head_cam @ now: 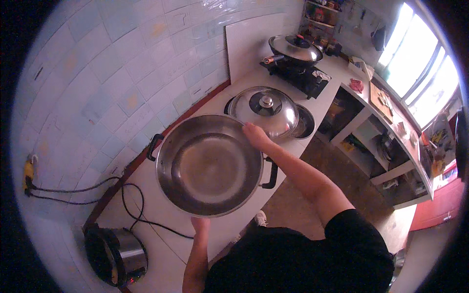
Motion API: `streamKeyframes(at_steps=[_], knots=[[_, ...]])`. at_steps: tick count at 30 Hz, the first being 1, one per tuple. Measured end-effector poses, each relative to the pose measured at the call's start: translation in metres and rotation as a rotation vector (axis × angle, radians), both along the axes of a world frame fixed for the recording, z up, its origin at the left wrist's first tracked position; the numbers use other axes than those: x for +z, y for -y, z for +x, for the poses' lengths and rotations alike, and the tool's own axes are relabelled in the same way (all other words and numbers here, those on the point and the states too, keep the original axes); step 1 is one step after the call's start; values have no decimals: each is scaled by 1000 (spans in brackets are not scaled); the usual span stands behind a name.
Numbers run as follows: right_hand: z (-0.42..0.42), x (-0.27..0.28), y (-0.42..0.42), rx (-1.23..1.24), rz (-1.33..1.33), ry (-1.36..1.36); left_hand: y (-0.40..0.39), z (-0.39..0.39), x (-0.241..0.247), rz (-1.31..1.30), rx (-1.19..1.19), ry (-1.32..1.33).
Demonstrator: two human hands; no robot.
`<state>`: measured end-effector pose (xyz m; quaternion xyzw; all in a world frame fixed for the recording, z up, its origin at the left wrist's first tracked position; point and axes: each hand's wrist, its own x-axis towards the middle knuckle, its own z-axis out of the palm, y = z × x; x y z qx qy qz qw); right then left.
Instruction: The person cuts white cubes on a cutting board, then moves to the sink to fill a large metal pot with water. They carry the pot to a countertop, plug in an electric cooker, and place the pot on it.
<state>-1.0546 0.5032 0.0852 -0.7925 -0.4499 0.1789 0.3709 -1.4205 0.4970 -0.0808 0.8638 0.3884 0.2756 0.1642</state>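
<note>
A wide, shallow metal pan [214, 168] with two black side handles is held over the white counter, its inside facing up and with no food seen in it. My right hand [256, 136] grips its far right rim, thumb and fingers closed over the edge. At the near rim, my left hand [200, 223] supports the pan from below; its fingers are hidden behind the pan. Just beyond my right hand lies a domed steel lid [266, 110] with a round knob, overlapping a smaller round pan [305, 122].
A lidded wok [296, 50] stands on a black gas stove [300, 78] farther along the counter. A rice cooker [121, 254] sits at the near left, with a black cable [143, 219] running across the counter. The tiled wall [110, 91] borders the left side. Open shelves [370, 143] are at the right.
</note>
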Motion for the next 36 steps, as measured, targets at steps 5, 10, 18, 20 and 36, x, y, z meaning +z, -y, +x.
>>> streamKeyframes(at_steps=[5,10,18,20,36], knots=[[12,-24,-1,259,-115,670,-2,1,-1,-273,-50,153],[9,-21,1,191,-57,553,11,21,60,-419,-14,330],[-14,-4,7,-145,77,-20,-34,-6,-7,-152,-66,24],[-20,4,12,-164,173,-64,-41,12,36,-144,-20,144],[-78,-15,-6,-573,222,-196,-192,-2,-17,-91,-161,-55]])
